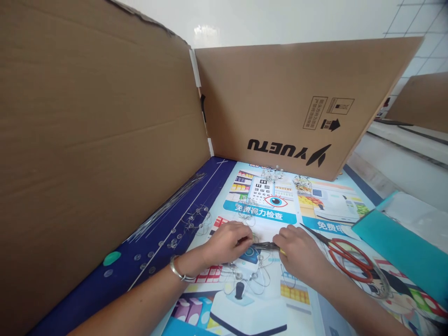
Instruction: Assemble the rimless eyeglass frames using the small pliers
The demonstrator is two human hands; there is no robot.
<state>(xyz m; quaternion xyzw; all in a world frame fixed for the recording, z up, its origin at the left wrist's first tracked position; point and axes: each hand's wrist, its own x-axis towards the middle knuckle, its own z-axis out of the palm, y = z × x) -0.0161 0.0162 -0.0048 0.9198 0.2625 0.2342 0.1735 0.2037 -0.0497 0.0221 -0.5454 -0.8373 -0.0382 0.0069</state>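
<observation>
Head view: pinching the beaded wire (254,276) in the left hand (229,241), between both hands over the mat (252,312), probably to steady it; gripping the pliers (264,245) in the right hand (297,247), aimed at that pinch, likely for finer control; near the scissors (326,240), presumably laid within easy reach.

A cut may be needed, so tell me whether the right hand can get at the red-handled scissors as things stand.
Probably yes: the red-handled scissors lie close beside the right hand, with no barrier visible between them, though its grip on the pliers would likely have to be released first.
</observation>
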